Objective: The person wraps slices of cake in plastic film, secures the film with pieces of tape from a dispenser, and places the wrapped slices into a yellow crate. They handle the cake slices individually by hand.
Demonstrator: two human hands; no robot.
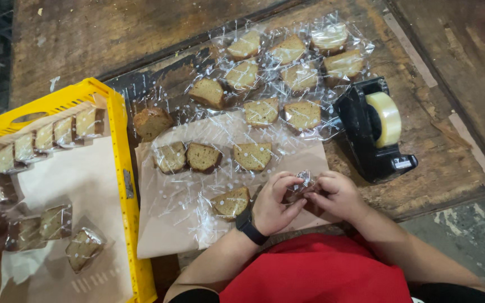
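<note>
Head view: both hands meet just above the brown paper sheet [175,224]. The left hand [273,203] and right hand [337,195] each pinch the clear dotted wrapper [304,180] between thumb and fingers, close to the body for control. Wrapped cake slices [252,156] lie beyond, the black tape dispenser [374,132] near the right hand, a yellow crate [120,163] at left.

Both hands together, left hand [273,203], right hand [337,195], fingers pinching
</note>
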